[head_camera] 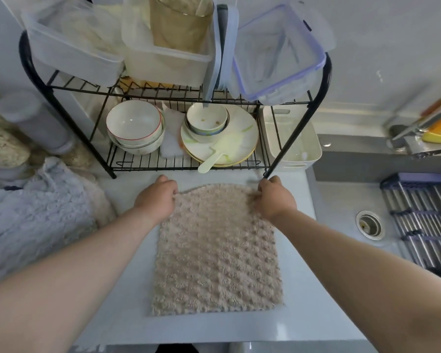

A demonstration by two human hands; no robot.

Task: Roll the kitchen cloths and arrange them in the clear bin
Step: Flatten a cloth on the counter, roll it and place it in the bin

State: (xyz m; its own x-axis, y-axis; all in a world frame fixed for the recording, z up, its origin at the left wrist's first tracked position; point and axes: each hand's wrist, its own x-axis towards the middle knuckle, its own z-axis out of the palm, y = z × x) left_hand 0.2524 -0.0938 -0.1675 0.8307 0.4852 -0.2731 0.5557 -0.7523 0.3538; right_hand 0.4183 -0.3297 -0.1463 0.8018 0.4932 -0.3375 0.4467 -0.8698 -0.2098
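A beige knobbly kitchen cloth (pixel 217 256) lies spread flat on the white counter in front of me. My left hand (pixel 156 197) grips its far left corner and my right hand (pixel 274 198) grips its far right corner; the far edge between them is slightly lifted and wavy. A heap of pale blue and cream fluffy cloths (pixel 36 212) lies at the left. Clear plastic bins (pixel 69 42) stand on the top shelf of the black wire rack.
The black wire rack (pixel 285 151) stands just beyond the cloth, holding bowls (pixel 134 128) and a plate (pixel 219 141) with a rice paddle. A white tub (pixel 293 138) sits at its right. The sink (pixel 369 225) with a roll-up rack (pixel 423 220) lies to the right.
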